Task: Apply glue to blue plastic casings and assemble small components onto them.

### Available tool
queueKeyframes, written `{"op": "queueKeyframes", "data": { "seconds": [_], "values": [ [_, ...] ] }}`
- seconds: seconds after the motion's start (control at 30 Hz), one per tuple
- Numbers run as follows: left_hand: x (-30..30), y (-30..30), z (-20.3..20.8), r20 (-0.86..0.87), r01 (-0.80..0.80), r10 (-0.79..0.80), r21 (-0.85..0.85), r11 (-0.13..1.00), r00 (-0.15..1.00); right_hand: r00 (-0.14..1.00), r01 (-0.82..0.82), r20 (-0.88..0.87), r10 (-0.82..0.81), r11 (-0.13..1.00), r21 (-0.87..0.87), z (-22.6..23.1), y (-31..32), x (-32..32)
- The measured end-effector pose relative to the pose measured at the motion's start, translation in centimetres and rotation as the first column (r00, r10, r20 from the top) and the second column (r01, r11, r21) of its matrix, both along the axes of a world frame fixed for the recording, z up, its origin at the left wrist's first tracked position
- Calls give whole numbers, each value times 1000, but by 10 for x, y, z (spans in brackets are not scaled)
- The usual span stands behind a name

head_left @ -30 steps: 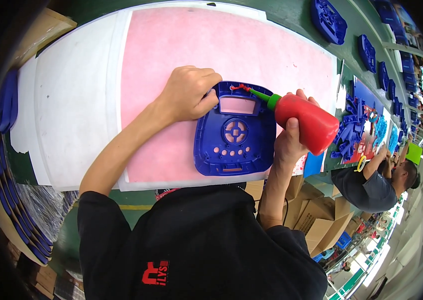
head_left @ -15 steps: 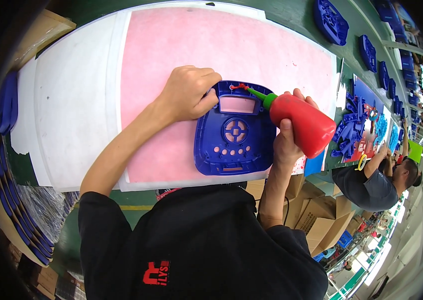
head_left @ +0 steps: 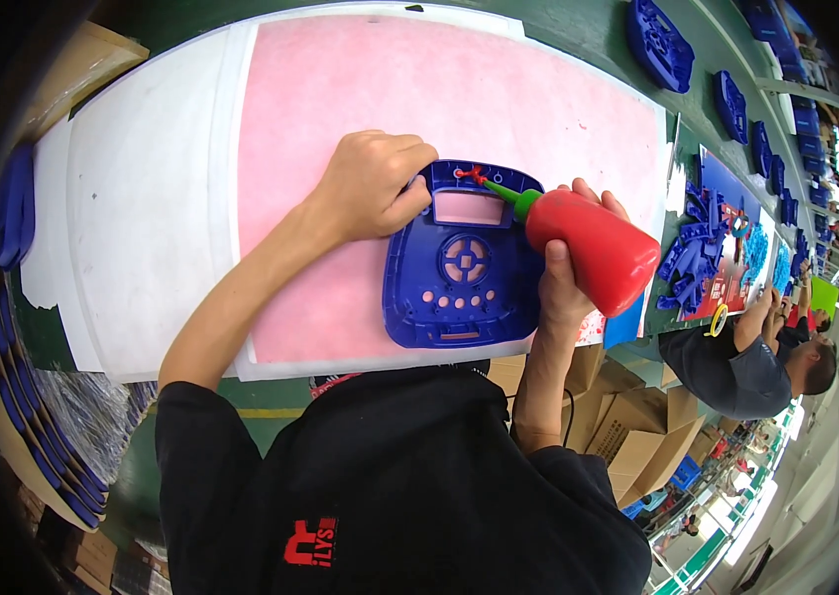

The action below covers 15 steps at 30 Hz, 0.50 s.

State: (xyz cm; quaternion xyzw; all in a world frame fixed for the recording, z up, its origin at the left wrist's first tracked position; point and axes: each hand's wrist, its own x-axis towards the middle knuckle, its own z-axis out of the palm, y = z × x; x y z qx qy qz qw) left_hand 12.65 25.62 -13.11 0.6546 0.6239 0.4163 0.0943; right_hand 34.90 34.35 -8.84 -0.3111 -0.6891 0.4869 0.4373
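A blue plastic housing [head_left: 414, 278] lies on the pink sheet, its ribbed inner side up, with a rectangular window, a round grille and a row of small holes. My left hand [head_left: 380, 183] grips its upper left edge, fingers curled over the rim. In my right hand [head_left: 563, 288] is a red squeeze bottle [head_left: 598, 248] with a green nozzle [head_left: 513, 198]. The bottle is tilted, and its nozzle tip is at the housing's top edge. A small red piece [head_left: 472, 175] sits by the tip above the window; I cannot tell what it is.
White and pink sheets [head_left: 340, 89] cover the table. Blue parts [head_left: 692, 248] are heaped at the right, near a roll of yellow tape [head_left: 718, 319]. More housings [head_left: 659, 45] line the far right. Cardboard boxes [head_left: 637, 436] stand below right; a co-worker [head_left: 736, 367] is beyond.
My right hand and the bottle have shifted slightly left, and the nozzle tip has moved a little left along the top edge. My left hand stays on the housing.
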Motion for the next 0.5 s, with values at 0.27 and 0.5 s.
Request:
{"op": "queueKeyframes", "data": {
  "seconds": [0.27, 0.5],
  "values": [
    [-1, 0, 0, -8, 6, -6, -16, 1000, 1000, 999, 42, 15, -42, 999, 6, 1, 1, -1],
    [0, 1, 0, -7, 5, -5, -11, 1000, 1000, 991, 81, -102, -85, 996, -44, -2, 8, 3]
  ]
}}
